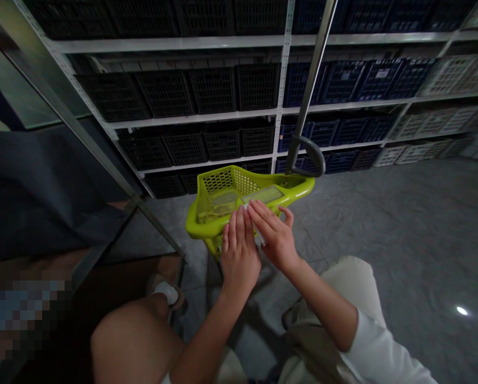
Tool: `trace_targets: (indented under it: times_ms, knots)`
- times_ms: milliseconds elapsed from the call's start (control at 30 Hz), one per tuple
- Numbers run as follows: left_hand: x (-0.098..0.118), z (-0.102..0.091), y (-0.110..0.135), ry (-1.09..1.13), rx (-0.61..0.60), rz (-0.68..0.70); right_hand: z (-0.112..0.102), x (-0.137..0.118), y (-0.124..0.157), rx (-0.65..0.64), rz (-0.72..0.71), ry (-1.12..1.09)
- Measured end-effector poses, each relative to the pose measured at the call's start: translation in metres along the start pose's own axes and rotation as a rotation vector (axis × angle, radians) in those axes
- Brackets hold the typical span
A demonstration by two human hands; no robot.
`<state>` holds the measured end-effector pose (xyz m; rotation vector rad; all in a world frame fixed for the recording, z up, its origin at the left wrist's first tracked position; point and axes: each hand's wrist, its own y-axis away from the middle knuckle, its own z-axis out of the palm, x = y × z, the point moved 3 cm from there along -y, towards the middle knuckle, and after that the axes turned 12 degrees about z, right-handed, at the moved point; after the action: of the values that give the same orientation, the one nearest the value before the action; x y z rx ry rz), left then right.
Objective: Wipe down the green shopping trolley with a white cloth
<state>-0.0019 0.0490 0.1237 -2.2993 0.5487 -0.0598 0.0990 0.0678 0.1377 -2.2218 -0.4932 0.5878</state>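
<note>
Knees (pixel 117 341) crowd the view, cut off below. Beyond, the crate rack (pixel 173 44) runs out of frame behind the cart (pixel 205 230). Left hand (pixel 239 253) and right hand (pixel 275 237), fingers mostly straight, cover its near rim and a white scrap (pixel 246 207); whether they grip it, I cannot tell.

L hand (pixel 241 261) + R hand (pixel 277 240) | at grn basket (pixel 205 230) | crates (pixel 214 89) on shelves (pixel 167 44) bhd

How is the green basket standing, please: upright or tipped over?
Upright: the green basket has its open top facing up, showing the perforated walls inside.
</note>
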Motion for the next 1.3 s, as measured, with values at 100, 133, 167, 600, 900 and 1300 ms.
trace_targets:
  times_ms: [100,133,167,600,900,1300]
  knots:
    - [-0.001,-0.003,0.0,0.002,-0.022,-0.001,-0.002,0.027,-0.001,-0.011,-0.036,0.06]
    - [-0.001,-0.004,0.0,0.009,-0.029,0.0,-0.003,0.04,-0.001,0.013,-0.016,0.074]
    - [0.0,-0.004,0.0,0.016,-0.034,0.003,-0.005,0.054,-0.002,0.053,0.033,0.088]
    - [0.0,-0.001,0.001,0.029,-0.003,0.001,0.002,0.027,0.006,0.045,-0.014,0.046]
    - [0.002,-0.001,0.0,0.03,-0.011,0.005,-0.002,0.052,0.003,0.176,0.21,0.063]
    - [0.002,-0.001,0.0,0.014,-0.023,0.014,-0.006,0.067,0.001,0.226,0.338,0.072]
